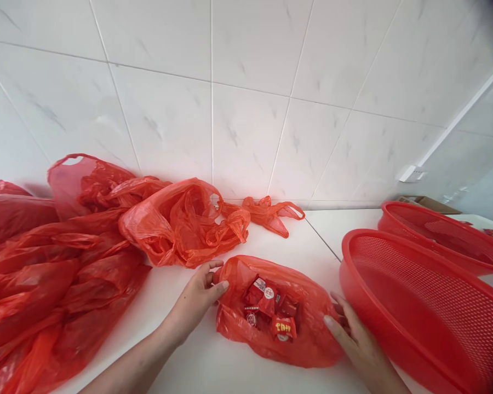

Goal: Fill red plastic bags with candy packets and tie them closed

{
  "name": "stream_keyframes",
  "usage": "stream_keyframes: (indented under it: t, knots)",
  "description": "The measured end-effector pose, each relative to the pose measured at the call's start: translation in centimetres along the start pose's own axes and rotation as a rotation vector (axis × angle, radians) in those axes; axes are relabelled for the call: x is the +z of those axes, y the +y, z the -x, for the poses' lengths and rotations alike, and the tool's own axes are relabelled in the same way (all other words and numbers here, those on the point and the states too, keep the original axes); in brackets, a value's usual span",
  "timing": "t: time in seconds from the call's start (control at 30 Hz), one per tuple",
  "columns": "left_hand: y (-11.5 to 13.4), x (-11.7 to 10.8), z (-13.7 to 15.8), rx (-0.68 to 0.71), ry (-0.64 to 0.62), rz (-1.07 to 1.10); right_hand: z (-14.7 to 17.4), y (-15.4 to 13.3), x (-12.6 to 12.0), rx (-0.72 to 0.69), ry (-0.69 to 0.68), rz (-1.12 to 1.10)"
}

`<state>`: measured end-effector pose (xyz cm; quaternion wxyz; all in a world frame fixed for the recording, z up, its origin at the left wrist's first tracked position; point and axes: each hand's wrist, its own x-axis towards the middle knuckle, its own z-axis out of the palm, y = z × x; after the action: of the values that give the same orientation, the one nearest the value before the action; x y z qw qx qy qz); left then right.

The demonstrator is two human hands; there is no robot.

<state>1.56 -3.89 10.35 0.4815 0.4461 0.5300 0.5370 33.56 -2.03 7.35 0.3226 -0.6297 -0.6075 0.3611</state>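
A red plastic bag (pixel 312 345) lies spread on the white table with its mouth facing up. Several small wrapped packets (pixel 267 306), mostly red with white and yellow print, sit in a loose heap inside it. My left hand (pixel 203 287) pinches the bag's left edge between thumb and fingers. On the opposite side my right hand (pixel 349 325) grips the bag's right edge, its thumb on the near face and fingers partly hidden behind the plastic. Between both hands the opening is held wide.
Crumpled red plastic bags (pixel 66 262) pile up on the left and along the tiled wall (pixel 250 126). A red mesh basket (pixel 394 295) stands close to my right hand, with another red basket (pixel 443 235) behind it. A wall socket (pixel 412 174) is at the back right.
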Motion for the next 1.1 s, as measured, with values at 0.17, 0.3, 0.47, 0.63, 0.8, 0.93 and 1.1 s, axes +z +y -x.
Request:
stream_keyframes:
  t: [0.17,0.3,0.47,0.63,0.8,0.93,1.1]
  knots:
    - [3.4,2.2,-3.9,0.056,-0.018,0.126,-4.6,-4.1,1.2,-0.093,-0.300,-0.210]
    - [6.2,2.8,-6.7,0.195,0.097,0.170,-9.3,-8.4,1.4,-0.211,-0.051,-0.228]
    - [8.1,1.0,-6.8,0.253,0.145,0.161,-12.1,-11.3,0.5,-0.292,0.072,-0.129]
    - [8.9,-0.2,-6.7,0.311,0.208,0.221,-11.9,-14.1,0.1,-0.415,0.218,-0.133]
    - [10.2,0.0,-7.7,0.397,0.294,0.388,-11.7,-16.7,0.3,-0.512,0.410,-0.226]
    - [11.0,-0.4,-8.4,0.455,0.405,0.533,-11.7,-17.3,0.7,-0.530,0.516,-0.238]
    - [11.6,-0.4,-8.1,0.470,0.425,0.610,-13.1,-16.5,1.5,-0.510,0.415,-0.262]
